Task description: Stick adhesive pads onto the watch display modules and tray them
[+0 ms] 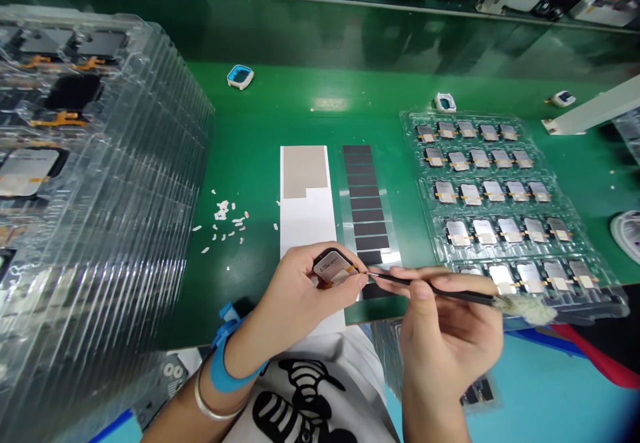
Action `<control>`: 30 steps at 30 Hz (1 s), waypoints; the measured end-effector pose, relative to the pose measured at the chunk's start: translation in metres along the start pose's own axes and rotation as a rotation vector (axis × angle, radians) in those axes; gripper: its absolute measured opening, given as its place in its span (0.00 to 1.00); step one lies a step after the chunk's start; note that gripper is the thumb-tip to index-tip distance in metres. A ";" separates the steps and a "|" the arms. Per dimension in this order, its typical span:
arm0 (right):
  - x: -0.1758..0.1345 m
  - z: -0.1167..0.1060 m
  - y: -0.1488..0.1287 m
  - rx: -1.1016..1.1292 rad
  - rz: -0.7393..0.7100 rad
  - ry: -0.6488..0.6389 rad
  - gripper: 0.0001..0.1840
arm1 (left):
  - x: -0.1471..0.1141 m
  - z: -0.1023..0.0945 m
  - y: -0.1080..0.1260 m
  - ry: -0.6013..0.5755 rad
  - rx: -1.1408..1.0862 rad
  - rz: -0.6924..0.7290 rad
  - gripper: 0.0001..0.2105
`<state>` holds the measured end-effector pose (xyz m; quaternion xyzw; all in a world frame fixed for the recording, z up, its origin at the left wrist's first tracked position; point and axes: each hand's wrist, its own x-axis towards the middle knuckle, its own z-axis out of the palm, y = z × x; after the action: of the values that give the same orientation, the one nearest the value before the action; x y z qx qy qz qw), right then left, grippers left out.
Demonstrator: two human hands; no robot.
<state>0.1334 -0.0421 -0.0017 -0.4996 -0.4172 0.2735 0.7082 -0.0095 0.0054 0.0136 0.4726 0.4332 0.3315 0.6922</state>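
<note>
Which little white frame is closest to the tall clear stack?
The leftmost white frame, the one with bright blue inside. The other two sit much farther right, away from the stack.

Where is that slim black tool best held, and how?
Probably by the middle of the black tool, in a thumb-and-finger pinch from the right, as the right hand holds it. It is long and narrow; its fine tip points left to the small grey part in the left hand, and pale fluff is at its other end.
</note>
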 end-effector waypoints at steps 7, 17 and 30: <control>0.005 0.003 -0.005 0.049 -0.032 0.044 0.10 | -0.001 -0.002 -0.013 0.042 0.265 0.123 0.13; -0.003 0.039 0.002 0.030 -0.237 0.005 0.14 | 0.000 -0.001 -0.016 0.108 0.458 0.396 0.22; 0.001 0.048 0.017 -0.013 -0.419 0.048 0.14 | -0.003 -0.003 -0.017 0.069 0.415 0.436 0.26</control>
<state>0.0929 -0.0128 -0.0100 -0.4128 -0.4968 0.1057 0.7561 -0.0126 -0.0021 -0.0018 0.6743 0.4030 0.3925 0.4783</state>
